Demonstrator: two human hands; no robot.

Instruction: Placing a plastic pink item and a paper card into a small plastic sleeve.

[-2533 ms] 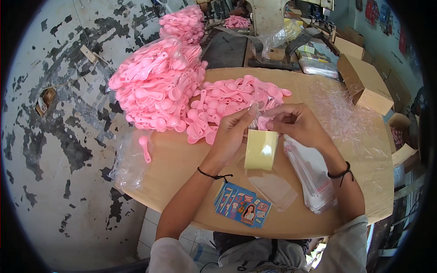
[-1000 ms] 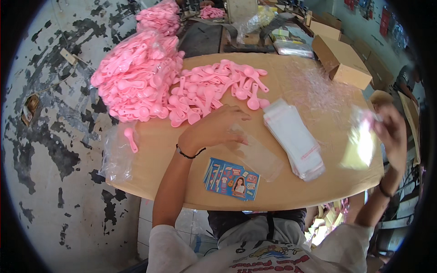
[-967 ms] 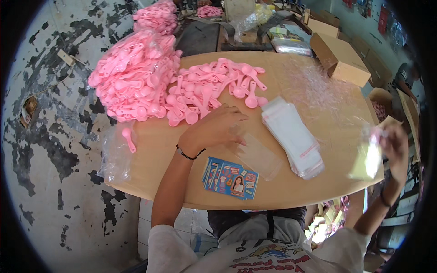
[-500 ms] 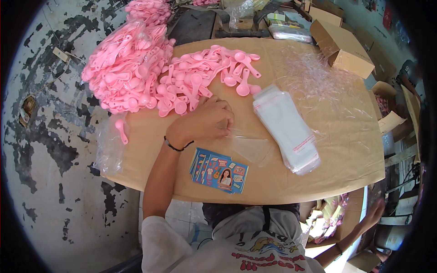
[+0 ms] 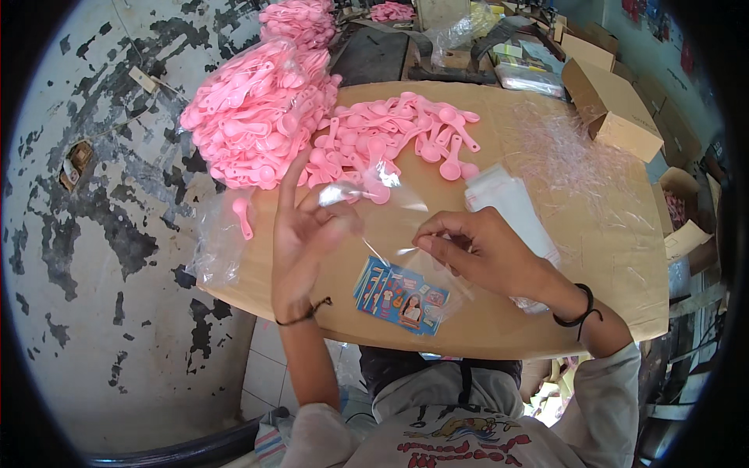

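Observation:
A clear plastic bag (image 5: 394, 221) hangs over the middle of the table, shiny and hard to outline. My right hand (image 5: 488, 253) pinches its right side between thumb and fingertips. At the bag's left side is my left hand (image 5: 308, 234), open, index finger stretched up and the others apart. Its thumb and fingertips are blurred, so contact with the bag is unclear. Below the bag lie several overlapping blue printed cards (image 5: 402, 300). Beyond my hands spreads a pile of loose pink plastic measuring spoons (image 5: 374, 132). A stack of clear bags (image 5: 503, 203) lies partly behind my right hand.
A large transparent sack of pink spoons (image 5: 250, 117) stands at the far left. One spoon (image 5: 243, 218) lies on crumpled plastic (image 5: 214, 246) at the left edge. Thin plastic scraps (image 5: 562, 148) and an open cardboard box (image 5: 612, 109) are at the far right of the brown-covered table (image 5: 616, 257).
My right hand has come up from the lower right to the bag. The bag has lifted off the table. My left hand has moved left and its fingers have spread. The view has shifted.

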